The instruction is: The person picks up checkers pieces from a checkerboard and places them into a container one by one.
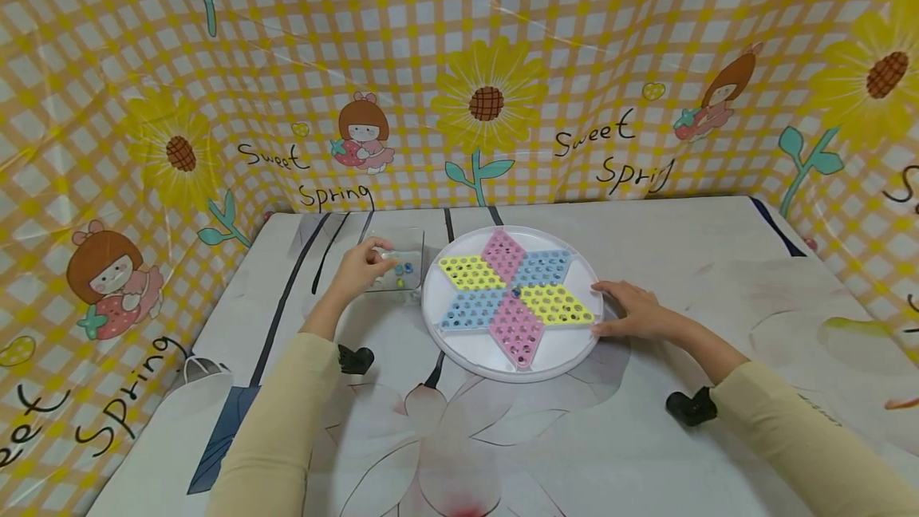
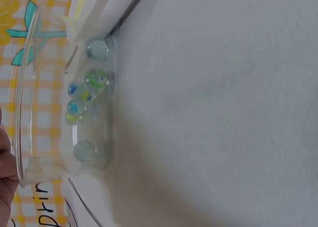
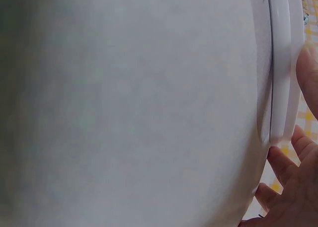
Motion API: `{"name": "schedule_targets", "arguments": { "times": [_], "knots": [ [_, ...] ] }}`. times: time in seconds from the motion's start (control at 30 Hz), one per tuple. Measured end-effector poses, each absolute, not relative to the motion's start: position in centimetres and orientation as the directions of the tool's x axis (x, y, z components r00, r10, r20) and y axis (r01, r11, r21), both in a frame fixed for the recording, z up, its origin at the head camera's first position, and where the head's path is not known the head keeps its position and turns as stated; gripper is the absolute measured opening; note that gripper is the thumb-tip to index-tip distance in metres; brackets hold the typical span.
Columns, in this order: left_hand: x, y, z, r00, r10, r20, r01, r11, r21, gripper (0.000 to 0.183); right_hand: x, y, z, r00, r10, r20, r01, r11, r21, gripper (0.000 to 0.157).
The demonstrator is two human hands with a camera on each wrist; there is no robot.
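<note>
A round white Chinese checkers board (image 1: 459, 349) with a pink, yellow and blue star of holes lies on the table. One dark marble (image 1: 515, 293) sits near its middle. To the board's left stands a clear plastic container (image 2: 30, 103) holding several glass marbles (image 2: 84, 151). My left hand (image 1: 362, 268) is over the container's left side, index finger and thumb bent and apart; only its fingertips show at the rim in the left wrist view. My right hand (image 1: 635, 311) rests at the board's right rim, thumb and fingers spread along the edge and touching it.
A floral-printed cloth (image 1: 517, 453) covers the table. Behind and at both sides hangs a yellow checked curtain (image 1: 424, 158) with sunflowers. Black wrist-camera mounts (image 1: 692, 407) sit under both sleeves, close over the table.
</note>
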State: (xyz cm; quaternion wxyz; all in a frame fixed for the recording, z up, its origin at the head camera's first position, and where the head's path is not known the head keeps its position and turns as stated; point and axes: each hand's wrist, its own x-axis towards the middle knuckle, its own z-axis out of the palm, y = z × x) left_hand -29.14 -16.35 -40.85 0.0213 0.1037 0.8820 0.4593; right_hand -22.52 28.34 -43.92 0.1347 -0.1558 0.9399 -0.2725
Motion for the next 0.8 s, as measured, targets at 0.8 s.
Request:
{"name": "schedule_targets", "arguments": {
  "times": [0.8],
  "knots": [
    [-28.8,-17.7,-40.7,-0.984,0.172,0.052,0.138,0.534,0.834,0.028,-22.6,28.2,-43.8,-0.917,-0.362,-0.169,-0.225,0.817,-0.531,0.082]
  ]
}}
